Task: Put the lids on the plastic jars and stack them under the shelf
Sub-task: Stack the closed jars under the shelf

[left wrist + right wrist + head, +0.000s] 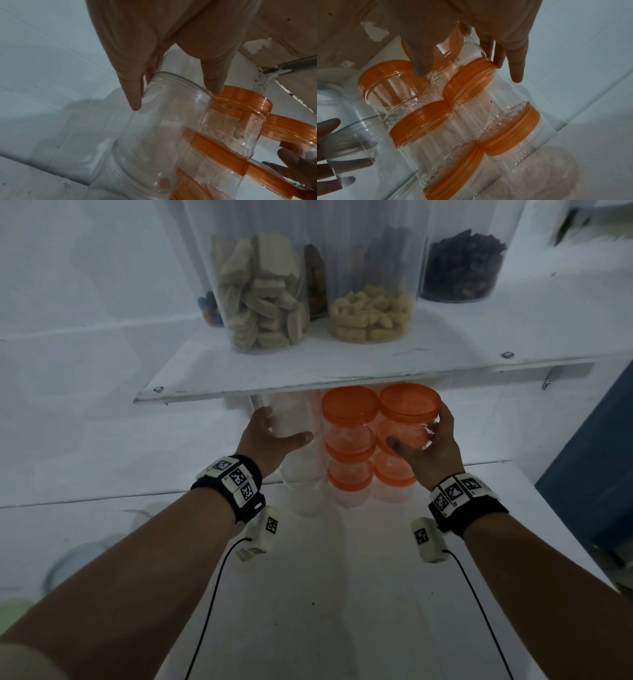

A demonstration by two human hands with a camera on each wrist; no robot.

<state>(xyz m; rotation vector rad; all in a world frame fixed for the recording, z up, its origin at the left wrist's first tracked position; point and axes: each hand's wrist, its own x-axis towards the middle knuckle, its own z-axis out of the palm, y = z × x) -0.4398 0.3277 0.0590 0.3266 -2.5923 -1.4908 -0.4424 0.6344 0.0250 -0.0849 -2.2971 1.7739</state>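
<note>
Nearest the camera, two bare forearms reach forward over the white counter (pixel 342 594), each wrist wrapped in a band with printed markers. The left hand (pixel 270 436) has its fingers around a clear stack of jars (pixel 298 440) with no orange lids; in the left wrist view the thumb and fingers (pixel 133 97) lie against the rim of the top clear jar (pixel 171 115), curled loosely round it rather than squeezing hard. The right hand (pixel 428 450) is wrapped around the top orange-lidded jar (pixel 407 419), thumb in front and fingers behind, clamped on its clear body just below the lid.

That jar sits at the top of the right column of lidded jars (pixel 394 474), touching the neighbouring column (pixel 349 440), which stands three high. Both columns are under the shelf (pixel 308 378), their top lids close beneath its edge.

Farther back, on the shelf, stand large clear containers of biscuits (pixel 263 292), yellow snacks (pixel 370 313) and something dark (pixel 462 265).

The step in hand looks like seating the last lidded jar on its column while steadying the clear stack. Next, the right hand must square the jar on the lid below and let go without nudging the column. Whether the clear jars carry lids I cannot tell.
</note>
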